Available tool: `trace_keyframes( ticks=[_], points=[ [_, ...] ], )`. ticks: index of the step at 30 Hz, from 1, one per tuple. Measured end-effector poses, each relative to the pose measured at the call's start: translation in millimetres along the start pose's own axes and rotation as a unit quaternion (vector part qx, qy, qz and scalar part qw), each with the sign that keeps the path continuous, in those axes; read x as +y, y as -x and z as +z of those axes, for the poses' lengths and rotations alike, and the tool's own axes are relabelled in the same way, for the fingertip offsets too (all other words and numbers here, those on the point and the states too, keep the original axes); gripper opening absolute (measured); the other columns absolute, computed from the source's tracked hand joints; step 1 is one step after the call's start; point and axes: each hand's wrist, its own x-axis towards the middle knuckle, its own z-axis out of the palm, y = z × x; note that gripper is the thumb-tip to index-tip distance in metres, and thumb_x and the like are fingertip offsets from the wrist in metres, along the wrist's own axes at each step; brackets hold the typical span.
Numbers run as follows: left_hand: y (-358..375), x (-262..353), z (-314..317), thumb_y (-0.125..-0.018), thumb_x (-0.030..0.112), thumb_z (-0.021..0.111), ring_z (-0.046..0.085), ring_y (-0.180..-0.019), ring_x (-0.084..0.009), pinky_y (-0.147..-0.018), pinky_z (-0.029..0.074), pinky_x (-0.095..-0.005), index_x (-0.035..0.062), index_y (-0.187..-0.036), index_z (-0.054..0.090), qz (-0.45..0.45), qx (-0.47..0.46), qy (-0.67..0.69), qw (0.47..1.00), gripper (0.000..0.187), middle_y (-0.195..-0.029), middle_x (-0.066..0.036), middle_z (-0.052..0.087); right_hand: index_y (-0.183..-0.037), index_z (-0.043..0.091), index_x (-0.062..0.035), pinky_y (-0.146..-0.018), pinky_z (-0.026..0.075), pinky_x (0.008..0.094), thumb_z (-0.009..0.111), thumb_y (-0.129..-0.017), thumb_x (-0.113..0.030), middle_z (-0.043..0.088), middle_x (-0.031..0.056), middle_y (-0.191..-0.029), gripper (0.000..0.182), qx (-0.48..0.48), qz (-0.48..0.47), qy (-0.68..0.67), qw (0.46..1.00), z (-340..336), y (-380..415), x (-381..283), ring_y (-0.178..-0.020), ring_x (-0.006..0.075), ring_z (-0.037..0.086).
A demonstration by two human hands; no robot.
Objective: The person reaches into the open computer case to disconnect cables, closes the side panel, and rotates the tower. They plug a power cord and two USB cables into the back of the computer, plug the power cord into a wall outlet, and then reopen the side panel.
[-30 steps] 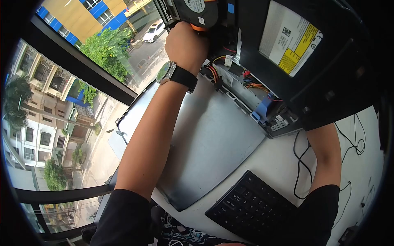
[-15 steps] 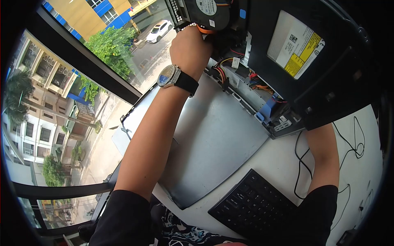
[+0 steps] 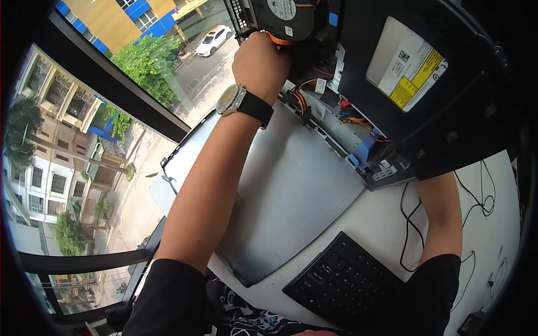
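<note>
An opened desktop computer case stands at the upper right, tilted, with its inside showing. My left hand, wearing a watch on its wrist, grips the case at its far left end beside a black fan; the fingertips are hidden. A black drive with a white and yellow label covers the right part of the case. My right forearm reaches behind this part, which hides the hand. Coloured cables and a blue latch show inside the case.
A grey metal side panel lies flat on the white table below the case. In front is a black keyboard. Thin black cables run over the table at right. A window frame borders the left side.
The view has shifted very slightly. My left wrist has turned a little, so the watch face looks different. Both arms stay almost where they were.
</note>
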Motion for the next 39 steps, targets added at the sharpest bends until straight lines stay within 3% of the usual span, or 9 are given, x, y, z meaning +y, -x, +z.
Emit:
trace_keyframes(
  ticks=[3, 11, 17, 20, 23, 24, 27, 30, 39],
  points=[
    [1.3, -15.9, -14.9, -0.093, 0.019, 0.071, 0.061, -0.054, -0.0145, -0.054, 0.048, -0.0297, 0.0049, -0.124, 0.070, 0.068, -0.135, 0.114, 0.982, 0.034, -0.062, -0.006, 0.064, -0.143, 0.054, -0.0056, -0.109, 0.042, 0.0381, 0.040, -0.107, -0.057, 0.065, 0.0082, -0.130, 0.064, 0.000, -0.005, 0.007, 1.000, -0.8, 1.2, -2.1, -0.125, 0.0191, 0.058],
    [13.8, -68.9, -142.2, -0.100, 0.024, 0.070, 0.051, -0.053, -0.0009, -0.047, 0.037, -0.0202, 0.0046, -0.133, 0.066, 0.035, -0.257, 0.237, 0.936, 0.039, -0.061, 0.006, 0.055, -0.144, 0.053, -0.0057, -0.110, 0.042, 0.0382, 0.040, -0.107, -0.057, 0.065, 0.0082, -0.131, 0.064, 0.039, -0.038, 0.030, 0.998, -129.4, 55.3, -69.3, -0.126, 0.0191, 0.057],
    [-70.2, -124.2, -105.9, -0.101, 0.053, 0.059, 0.064, -0.107, -0.0161, -0.092, 0.051, -0.0333, 0.0058, -0.148, 0.052, 0.116, -0.236, 0.277, 0.924, 0.067, -0.116, -0.013, 0.068, -0.144, 0.053, -0.0057, -0.110, 0.042, 0.0383, 0.040, -0.107, -0.057, 0.065, 0.0082, -0.131, 0.064, 0.024, -0.116, 0.096, 0.988, -200.7, 155.3, -140.2, -0.127, 0.0192, 0.057],
    [-94.1, -137.1, -40.5, -0.098, 0.076, 0.032, 0.026, -0.152, -0.0289, -0.123, 0.021, -0.0489, 0.0089, -0.162, 0.027, 0.064, -0.379, 0.473, 0.793, 0.093, -0.160, -0.018, 0.036, -0.144, 0.053, -0.0058, -0.111, 0.042, 0.0384, 0.040, -0.107, -0.057, 0.064, 0.0082, -0.132, 0.064, -0.017, -0.231, 0.104, 0.967, -201.9, 212.1, -149.6, -0.127, 0.0192, 0.057],
    [-88.7, -129.9, 3.4, -0.096, 0.080, 0.030, 0.028, -0.151, -0.0243, -0.123, 0.020, -0.0483, 0.0095, -0.161, 0.029, 0.054, -0.448, 0.532, 0.717, 0.097, -0.163, -0.011, 0.036, -0.148, 0.050, -0.0082, -0.116, 0.035, 0.0394, 0.038, -0.105, -0.062, 0.059, 0.0060, -0.142, 0.070, 0.241, -0.244, -0.407, 0.846, -52.2, 291.2, -204.4, -0.134, 0.0200, 0.052],
    [-83.0, -129.0, 12.4, -0.095, 0.081, 0.029, 0.029, -0.151, -0.0224, -0.123, 0.020, -0.0484, 0.0098, -0.161, 0.030, 0.052, -0.472, 0.536, 0.698, 0.097, -0.163, -0.009, 0.035, -0.154, 0.044, -0.0092, -0.121, 0.028, 0.0406, 0.031, -0.103, -0.069, 0.053, 0.0067, -0.151, 0.080, 0.160, -0.231, -0.460, 0.842, -43.5, 302.3, -192.8, -0.142, 0.0214, 0.045],
    [-74.3, -133.4, 36.8, -0.102, 0.073, 0.024, 0.040, -0.143, -0.0204, -0.123, 0.022, -0.0414, 0.0109, -0.157, 0.039, 0.023, -0.497, 0.579, 0.646, 0.085, -0.155, -0.005, 0.048, -0.165, 0.010, -0.0099, -0.124, 0.020, 0.0461, 0.020, -0.101, -0.075, 0.021, 0.0063, -0.169, 0.092, 0.118, -0.361, -0.242, 0.893, 12.1, 316.9, -172.5, -0.154, 0.0248, 0.023],
    [-68.0, -130.7, 33.2, -0.105, 0.068, 0.025, 0.038, -0.145, -0.0198, -0.124, 0.020, -0.0399, 0.0083, -0.155, 0.043, 0.019, -0.497, 0.593, 0.633, 0.080, -0.154, -0.007, 0.050, -0.164, 0.012, -0.0082, -0.124, 0.019, 0.0403, 0.042, -0.104, -0.062, 0.027, 0.0128, -0.163, 0.086, 0.189, -0.264, -0.245, 0.913, 37.2, 317.0, -186.5, -0.152, 0.0254, 0.026],
    [-58.5, -136.9, 19.2, -0.108, 0.062, 0.020, 0.041, -0.143, -0.0185, -0.124, 0.021, -0.0401, 0.0085, -0.158, 0.037, 0.084, -0.488, 0.536, 0.684, 0.075, -0.155, -0.006, 0.047, -0.160, 0.011, 0.0015, -0.124, 0.022, 0.0388, 0.040, -0.105, -0.063, 0.027, 0.0189, -0.161, 0.090, 0.251, -0.241, -0.150, 0.926, 41.4, 316.4, -196.9, -0.149, 0.0287, 0.028]
  ],
)
